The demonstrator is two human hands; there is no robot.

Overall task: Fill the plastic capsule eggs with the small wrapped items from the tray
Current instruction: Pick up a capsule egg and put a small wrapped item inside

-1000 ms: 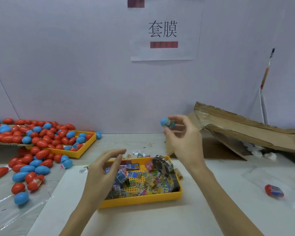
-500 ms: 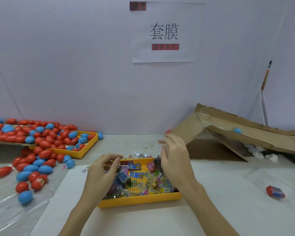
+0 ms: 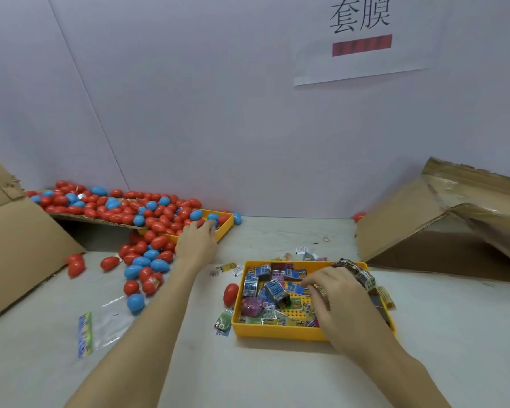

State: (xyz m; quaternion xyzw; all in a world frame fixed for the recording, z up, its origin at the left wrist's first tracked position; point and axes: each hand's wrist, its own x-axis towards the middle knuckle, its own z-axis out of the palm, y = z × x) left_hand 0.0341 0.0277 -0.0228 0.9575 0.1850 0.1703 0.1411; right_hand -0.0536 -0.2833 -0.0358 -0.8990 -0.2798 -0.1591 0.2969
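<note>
Far from finished by the look of it: heaped red and blue plastic capsule eggs at ten o'clock, spilling over a yellow tray onto the white tabletop. Left hand reaching into that heap, fingertips on an egg, grip impossible to tell. Right hand curled, pinching among small wrapped packets in the near yellow plastic tray at three o'clock. Lone red egg beside it, long axis toward twelve
</note>
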